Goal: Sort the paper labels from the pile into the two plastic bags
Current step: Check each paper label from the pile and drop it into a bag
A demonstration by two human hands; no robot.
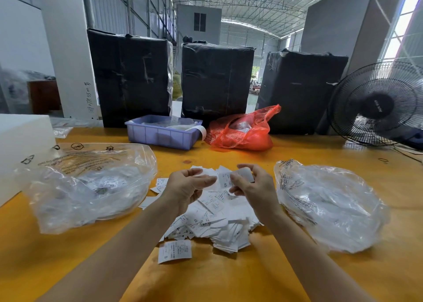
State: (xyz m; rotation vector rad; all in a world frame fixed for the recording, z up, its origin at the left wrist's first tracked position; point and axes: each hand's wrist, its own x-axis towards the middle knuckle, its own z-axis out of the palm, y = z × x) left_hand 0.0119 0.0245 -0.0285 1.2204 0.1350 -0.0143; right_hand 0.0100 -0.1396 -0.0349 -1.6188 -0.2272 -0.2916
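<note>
A pile of white paper labels [215,221] lies in the middle of the yellow table [229,278]. A clear plastic bag [91,187] with labels inside sits to the left of the pile. A second clear plastic bag [332,208] sits to the right. Both hands hover above the far part of the pile. My right hand [251,187] pinches a white label [246,174] between thumb and fingers. My left hand [185,187] is loosely curled beside it, and nothing shows in its fingers. One label [175,251] lies apart at the pile's near edge.
A purple plastic tray [160,134] and a red plastic bag [240,130] sit at the back of the table. Three black wrapped bales [217,82] stand behind them. A black fan [377,105] is at the right, a white box [20,146] at the left.
</note>
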